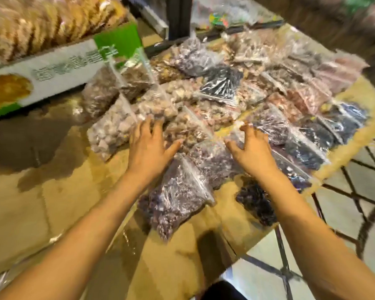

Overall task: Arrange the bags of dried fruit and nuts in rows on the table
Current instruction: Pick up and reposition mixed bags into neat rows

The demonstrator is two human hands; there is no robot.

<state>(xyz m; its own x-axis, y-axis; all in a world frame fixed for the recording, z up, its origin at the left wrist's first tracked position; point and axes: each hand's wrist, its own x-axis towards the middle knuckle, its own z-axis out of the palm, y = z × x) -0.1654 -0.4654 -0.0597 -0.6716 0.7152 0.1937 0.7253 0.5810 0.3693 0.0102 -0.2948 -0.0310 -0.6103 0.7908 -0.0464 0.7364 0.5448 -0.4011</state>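
Several clear zip bags of dried fruit and nuts lie in slanted rows on the brown table (52, 202). My left hand (149, 144) rests flat, fingers spread, on a bag of pale nuts (186, 128). My right hand (253, 148) is spread over a purplish bag (212, 156), with its fingertips on the crinkled plastic; I cannot tell if it grips anything. A bag of purple dried fruit (175, 200) lies nearest me between my forearms. A dark bag (256, 202) shows beside my right wrist. Darker bags (333, 126) fill the right side. The picture is blurred.
A green and white cardboard box (59, 70) stands at the back left, with packed snacks (41, 20) above it. The table's right edge (342, 156) runs along a tiled floor (366, 191). Dark metal legs (284, 256) show below the near corner.
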